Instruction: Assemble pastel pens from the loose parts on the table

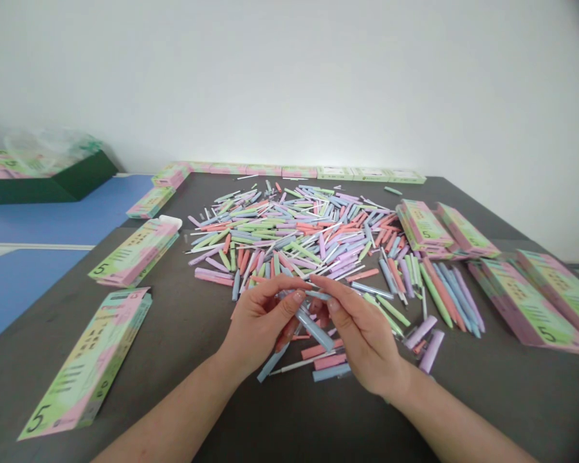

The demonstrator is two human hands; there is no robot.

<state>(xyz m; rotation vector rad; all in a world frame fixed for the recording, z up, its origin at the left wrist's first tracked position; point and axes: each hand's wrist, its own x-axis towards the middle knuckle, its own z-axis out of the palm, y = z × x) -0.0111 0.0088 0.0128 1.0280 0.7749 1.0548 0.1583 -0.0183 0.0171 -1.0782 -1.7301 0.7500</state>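
My left hand (267, 315) and my right hand (367, 331) meet over the near edge of a heap of pen parts (313, 225). Between the fingertips of both hands is a light blue pen part (318, 295), pinched from either side. A second blue pen piece, a cap-like tube (316, 331), slants down from under my left thumb and seems to be held in that hand. Fingers partly cover both pieces. Just below lie loose red caps (330, 361), a blue cap (332, 372) and a white refill (302, 364).
Printed pen boxes (89, 360) line the left side, with one opened box (137, 247) among them. More boxes (531, 296) are stacked at right, beside a row of assembled-looking pens (456, 296). Small boxes (299, 172) border the back. A dark green tray (53, 183) stands far left.
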